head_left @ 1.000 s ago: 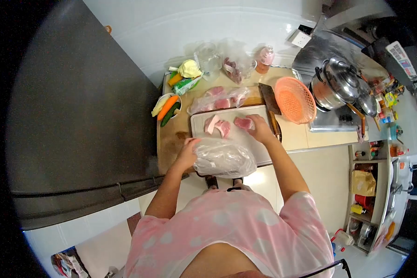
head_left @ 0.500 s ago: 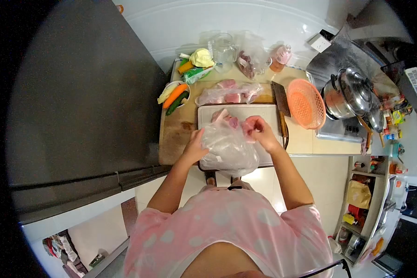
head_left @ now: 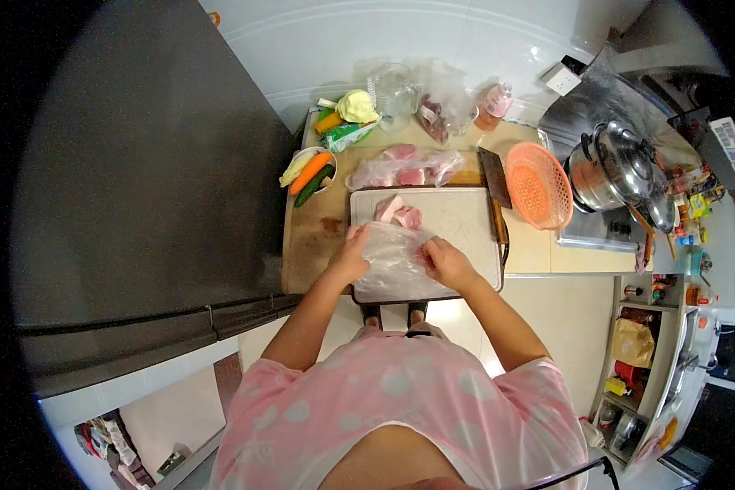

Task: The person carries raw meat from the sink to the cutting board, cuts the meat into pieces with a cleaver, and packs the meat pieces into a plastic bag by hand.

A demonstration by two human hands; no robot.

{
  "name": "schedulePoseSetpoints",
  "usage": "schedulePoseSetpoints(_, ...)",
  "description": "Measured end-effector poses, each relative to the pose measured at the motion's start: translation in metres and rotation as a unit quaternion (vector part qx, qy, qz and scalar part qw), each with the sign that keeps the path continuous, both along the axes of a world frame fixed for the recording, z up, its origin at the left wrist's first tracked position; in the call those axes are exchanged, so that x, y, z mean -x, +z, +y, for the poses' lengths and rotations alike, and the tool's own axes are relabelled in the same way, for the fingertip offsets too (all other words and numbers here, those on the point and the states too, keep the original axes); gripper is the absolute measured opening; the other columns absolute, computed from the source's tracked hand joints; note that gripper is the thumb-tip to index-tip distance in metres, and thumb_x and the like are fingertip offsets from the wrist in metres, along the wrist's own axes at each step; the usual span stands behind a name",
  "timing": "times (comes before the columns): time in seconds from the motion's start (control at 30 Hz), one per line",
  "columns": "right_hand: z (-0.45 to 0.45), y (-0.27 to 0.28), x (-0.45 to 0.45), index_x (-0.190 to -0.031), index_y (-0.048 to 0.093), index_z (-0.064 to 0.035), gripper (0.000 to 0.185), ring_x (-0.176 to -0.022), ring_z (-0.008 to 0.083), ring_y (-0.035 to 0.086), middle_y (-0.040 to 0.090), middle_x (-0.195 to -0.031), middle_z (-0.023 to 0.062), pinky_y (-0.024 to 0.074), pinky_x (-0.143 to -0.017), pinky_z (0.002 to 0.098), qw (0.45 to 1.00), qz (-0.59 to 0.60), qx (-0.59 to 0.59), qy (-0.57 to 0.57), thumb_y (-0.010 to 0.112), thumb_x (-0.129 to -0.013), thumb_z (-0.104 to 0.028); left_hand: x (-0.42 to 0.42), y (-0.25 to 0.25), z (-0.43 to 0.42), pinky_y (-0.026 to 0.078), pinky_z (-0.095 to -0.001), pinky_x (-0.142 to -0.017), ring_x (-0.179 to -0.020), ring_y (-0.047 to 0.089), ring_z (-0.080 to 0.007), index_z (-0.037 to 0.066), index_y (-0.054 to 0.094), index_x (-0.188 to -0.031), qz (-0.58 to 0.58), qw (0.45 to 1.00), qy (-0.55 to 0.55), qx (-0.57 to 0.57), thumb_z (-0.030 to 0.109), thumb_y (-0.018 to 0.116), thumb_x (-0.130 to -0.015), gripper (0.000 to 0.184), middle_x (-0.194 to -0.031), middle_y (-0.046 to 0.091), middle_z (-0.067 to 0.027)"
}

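Observation:
A clear plastic bag (head_left: 392, 265) lies on the white cutting board (head_left: 478, 220). My left hand (head_left: 351, 258) grips the bag's left edge. At the bag's right side, my right hand (head_left: 447, 265) is closed on a piece of pink meat (head_left: 423, 256), partly hidden by fingers and plastic. Just above the bag, other pieces of raw meat (head_left: 398, 212) rest on the board. More meat in a plastic bag (head_left: 408, 167) lies behind the board. A cleaver (head_left: 495, 181) with a wooden handle lies along the board's right edge.
An orange basket (head_left: 539, 186) stands right of the cleaver, beside a steel pot (head_left: 598, 175) on the stove. At the left are a bowl with a carrot (head_left: 310, 173) and a cucumber, and other vegetables. A bottle (head_left: 495, 106) and a glass jug (head_left: 394, 96) stand near the wall.
My right hand has brought the piece of meat from the board's right part down and left to the bag. The bag now lies flatter, and the view has shifted.

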State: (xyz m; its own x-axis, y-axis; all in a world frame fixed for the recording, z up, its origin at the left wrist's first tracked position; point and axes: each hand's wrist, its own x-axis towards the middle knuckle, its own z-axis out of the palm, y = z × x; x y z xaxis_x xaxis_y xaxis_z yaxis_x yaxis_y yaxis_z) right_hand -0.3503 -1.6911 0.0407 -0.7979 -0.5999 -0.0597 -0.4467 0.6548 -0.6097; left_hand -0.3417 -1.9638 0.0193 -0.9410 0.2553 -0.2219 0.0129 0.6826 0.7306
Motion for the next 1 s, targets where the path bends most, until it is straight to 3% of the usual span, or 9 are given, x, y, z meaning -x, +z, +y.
schedulePoseSetpoints(0.13, 0.013, -0.030, -0.014, -0.099, 0.057, -0.0061, 0.020, -0.095, 0.0339, 0.057, 0.057, -0.101, 0.0138, 0.0489, -0.081, 0.0398, 0.997, 0.073, 0.035, 0.002, 0.057, -0.081, -0.014, -0.005, -0.012, 0.000, 0.035, -0.0352, -0.103, -0.124, 0.038, -0.0366, -0.001, 0.033, -0.137, -0.019, 0.999, -0.021, 0.026, -0.001, 0.060, -0.064, 0.078, -0.135, 0.033, -0.0198)
schedulePoseSetpoints(0.23, 0.018, -0.015, -0.004, -0.099, 0.061, -0.0072, 0.023, -0.090, 0.0334, 0.059, 0.059, -0.102, 0.0141, 0.0493, -0.072, 0.0394, 0.998, 0.047, 0.022, 0.047, 0.064, -0.078, -0.012, -0.008, -0.015, 0.000, 0.036, -0.0361, -0.102, -0.124, 0.039, -0.0362, 0.001, 0.034, -0.137, -0.006, 1.000, -0.018, 0.022, -0.001, 0.061, -0.065, 0.077, -0.135, 0.034, -0.0191)
schedulePoseSetpoints(0.33, 0.009, 0.006, 0.020, -0.091, 0.064, -0.0063, 0.014, -0.085, 0.0333, 0.061, 0.060, -0.101, 0.0148, 0.0500, -0.073, 0.0405, 0.998, 0.026, -0.002, -0.061, 0.063, -0.079, -0.013, -0.011, -0.015, -0.003, 0.038, -0.0365, -0.100, -0.123, 0.040, -0.0355, 0.003, 0.036, -0.136, -0.021, 1.000, 0.002, -0.002, 0.000, 0.062, -0.064, 0.077, -0.134, 0.035, -0.0183)
schedulePoseSetpoints(0.47, -0.029, -0.003, 0.057, -0.107, 0.057, -0.0081, 0.031, -0.086, 0.0344, 0.062, 0.059, -0.100, 0.0166, 0.0504, -0.073, 0.0427, 0.985, 0.026, -0.016, -0.173, 0.065, -0.080, -0.022, -0.016, -0.011, -0.005, 0.040, -0.0358, -0.098, -0.119, 0.044, -0.0331, 0.010, 0.047, -0.130, -0.001, 0.999, 0.026, -0.019, -0.001, 0.063, -0.065, 0.068, -0.132, 0.038, -0.0169)
schedulePoseSetpoints(0.67, -0.075, -0.038, 0.087, -0.112, 0.051, -0.0081, 0.051, -0.094, 0.0387, 0.059, 0.051, -0.110, 0.0218, 0.0503, -0.079, 0.0451, 0.957, -0.049, -0.167, -0.234, 0.072, -0.072, -0.032, -0.024, 0.020, -0.004, 0.041, -0.0359, -0.096, -0.116, 0.046, -0.0294, 0.016, 0.063, -0.115, 0.032, 0.997, 0.040, -0.065, 0.002, 0.068, -0.072, 0.046, -0.129, 0.041, -0.0135)
schedulePoseSetpoints(0.87, -0.057, -0.066, 0.093, -0.107, 0.053, -0.0068, 0.047, -0.091, 0.0374, 0.059, 0.053, -0.106, 0.0220, 0.0505, -0.080, 0.0436, 0.964, -0.084, -0.030, -0.251, 0.073, -0.070, -0.027, -0.036, 0.007, -0.011, 0.040, -0.0377, -0.098, -0.118, 0.045, -0.0301, 0.015, 0.063, -0.114, 0.122, 0.989, 0.013, -0.086, 0.011, 0.071, -0.074, 0.040, -0.130, 0.041, -0.0124)
schedulePoseSetpoints(0.9, -0.053, -0.065, 0.093, -0.104, 0.054, -0.0057, 0.036, -0.086, 0.0297, 0.060, 0.055, -0.100, 0.0172, 0.0509, -0.077, 0.0400, 0.958, -0.062, -0.009, -0.281, 0.069, -0.074, -0.019, -0.039, 0.008, -0.011, 0.039, -0.0378, -0.099, -0.119, 0.044, -0.0308, 0.014, 0.061, -0.116, 0.121, 0.989, 0.023, -0.079, 0.013, 0.072, -0.074, 0.044, -0.131, 0.040, -0.0126)
schedulePoseSetpoints(0.93, -0.044, -0.064, 0.098, -0.104, 0.054, -0.0059, 0.034, -0.085, 0.0268, 0.060, 0.056, -0.098, 0.0150, 0.0509, -0.075, 0.0385, 0.936, -0.152, 0.109, -0.297, 0.068, -0.074, -0.016, -0.041, 0.008, -0.011, 0.039, -0.0379, -0.099, -0.120, 0.044, -0.0316, 0.013, 0.059, -0.119, 0.119, 0.990, 0.032, -0.072, 0.015, 0.073, -0.074, 0.047, -0.131, 0.040, -0.0128)
schedulePoseSetpoints(1.0, -0.027, -0.062, 0.106, -0.104, 0.054, -0.0062, 0.031, -0.083, 0.0211, 0.060, 0.058, -0.094, 0.0108, 0.0508, -0.071, 0.0356, 0.830, -0.321, 0.334, -0.312, 0.066, -0.076, -0.011, -0.044, 0.008, -0.008, 0.037, -0.0384, -0.101, -0.122, 0.041, -0.0331, 0.009, 0.050, -0.127, 0.111, 0.990, 0.068, -0.056, 0.017, 0.074, -0.073, 0.059, -0.134, 0.038, -0.0138)
